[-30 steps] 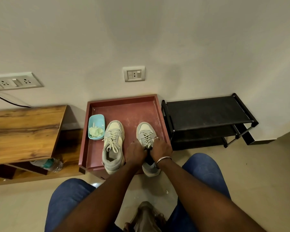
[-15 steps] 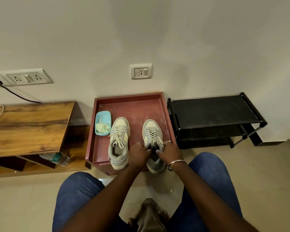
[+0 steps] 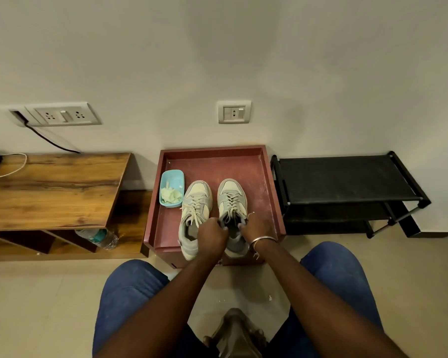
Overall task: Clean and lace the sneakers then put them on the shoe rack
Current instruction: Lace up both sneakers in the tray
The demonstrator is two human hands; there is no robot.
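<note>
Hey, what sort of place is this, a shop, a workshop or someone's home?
Most likely a room in a home, perhaps by the entrance: a black shoe rack stands against the wall beside a red tray holding sneakers, with wall sockets above a low wooden table.

Home, room corner: black two-tier shoe rack [image 3: 347,179] by plain painted wall [image 3: 243,47], wall socket plates [image 3: 62,115], low wooden cabinet [image 3: 52,192] with water bottle [image 3: 99,237] underneath, beige floor [image 3: 37,306].
</note>
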